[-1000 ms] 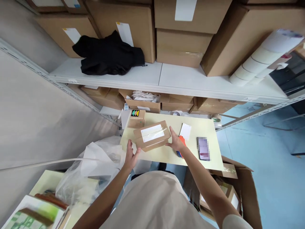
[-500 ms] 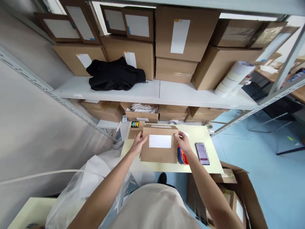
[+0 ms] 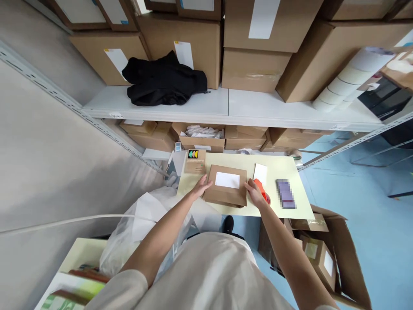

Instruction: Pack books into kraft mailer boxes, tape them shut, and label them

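Note:
A brown cardboard box point(image 3: 222, 196) with a white label point(image 3: 227, 180) on top lies label up on the pale yellow table point(image 3: 226, 160). My left hand point(image 3: 200, 187) holds its left edge, thumb toward the top face. At the right edge, my right hand point(image 3: 254, 193) grips it with the fingertips; the far fingers are partly hidden. Just beside the right hand lies a red object point(image 3: 262, 189), perhaps a tape dispenser, partly covered by that hand. A white card point(image 3: 260, 173) rests behind it, and a phone point(image 3: 285, 193) lies farther right.
A small printed brown carton point(image 3: 195, 161) stands at the table's back left. Shelves point(image 3: 193, 113) ahead carry boxes, a black garment point(image 3: 166, 82) and white rolls point(image 3: 351, 79). An open carton point(image 3: 351, 258) sits low right; clear plastic wrap point(image 3: 138, 228) hangs at left.
The cardboard box has come down from a raised, tilted pose to lie flatter on the table, both hands moving with it. The camera view has tilted downward, and more of the white card shows.

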Action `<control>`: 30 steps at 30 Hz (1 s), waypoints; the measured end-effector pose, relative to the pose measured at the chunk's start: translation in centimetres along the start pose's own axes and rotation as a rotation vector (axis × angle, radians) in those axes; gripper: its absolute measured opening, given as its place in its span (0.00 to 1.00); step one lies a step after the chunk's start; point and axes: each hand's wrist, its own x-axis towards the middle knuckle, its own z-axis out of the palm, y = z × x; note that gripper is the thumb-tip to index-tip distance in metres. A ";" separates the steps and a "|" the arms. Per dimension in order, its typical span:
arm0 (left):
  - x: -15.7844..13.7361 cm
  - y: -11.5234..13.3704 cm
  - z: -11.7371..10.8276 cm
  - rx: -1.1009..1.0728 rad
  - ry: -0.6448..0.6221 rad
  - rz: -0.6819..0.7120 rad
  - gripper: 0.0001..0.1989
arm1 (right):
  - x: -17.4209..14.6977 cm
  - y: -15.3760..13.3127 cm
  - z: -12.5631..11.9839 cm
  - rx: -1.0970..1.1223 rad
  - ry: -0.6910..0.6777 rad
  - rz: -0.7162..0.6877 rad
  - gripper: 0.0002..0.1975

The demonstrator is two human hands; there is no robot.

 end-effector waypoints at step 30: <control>0.1 3.7 -2.3 0.219 0.333 0.207 0.10 | 0.8 -5.0 -3.8 -0.003 0.157 0.110 0.17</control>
